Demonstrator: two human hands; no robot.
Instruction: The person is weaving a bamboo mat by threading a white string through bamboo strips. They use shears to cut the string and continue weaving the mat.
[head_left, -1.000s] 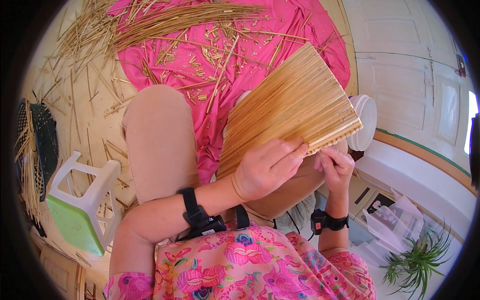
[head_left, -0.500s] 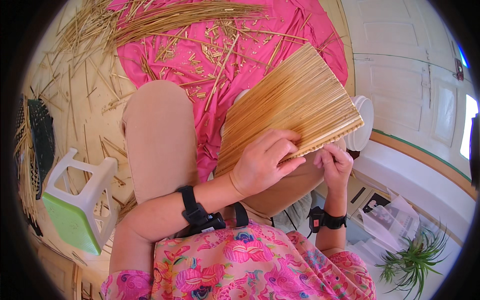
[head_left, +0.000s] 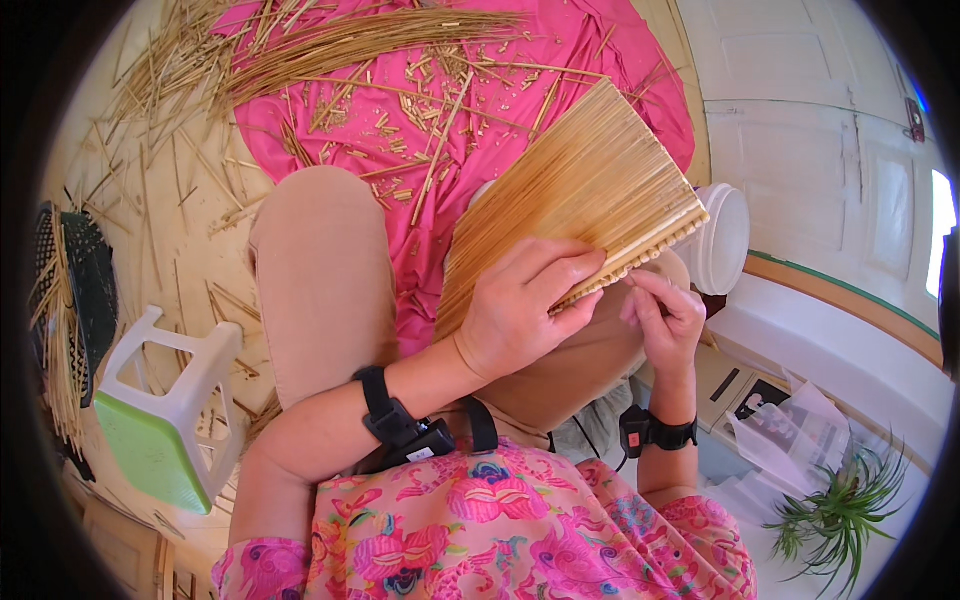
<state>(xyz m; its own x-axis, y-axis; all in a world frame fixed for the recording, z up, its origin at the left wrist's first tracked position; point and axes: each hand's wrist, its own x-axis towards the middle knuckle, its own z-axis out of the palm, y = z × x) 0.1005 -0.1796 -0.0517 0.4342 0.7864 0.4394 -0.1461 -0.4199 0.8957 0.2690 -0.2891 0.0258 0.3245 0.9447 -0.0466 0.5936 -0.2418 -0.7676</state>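
A flat panel of straw stalks (head_left: 585, 175) laid side by side slants across my right thigh, its near edge showing a row of small bound loops. My left hand (head_left: 522, 302) grips this near edge, thumb below and fingers on top. Just off the same edge, right of the left thumb, my right hand (head_left: 668, 318) is closed in a pinch with its fingers curled. Whatever may be between those fingertips is too small to make out.
A pink cloth (head_left: 420, 230) ahead carries a bundle of long straws (head_left: 370, 45) and many cut pieces. At left stand an overturned green-and-white stool (head_left: 165, 420) and a dark basket (head_left: 88, 290). To the right are a white bucket (head_left: 722, 240) and a spiky plant (head_left: 845, 510).
The straw panel's right corner has shifted left and tilted, showing more of the looped edge. My right hand has moved slightly, its fingertips now nearer the left thumb.
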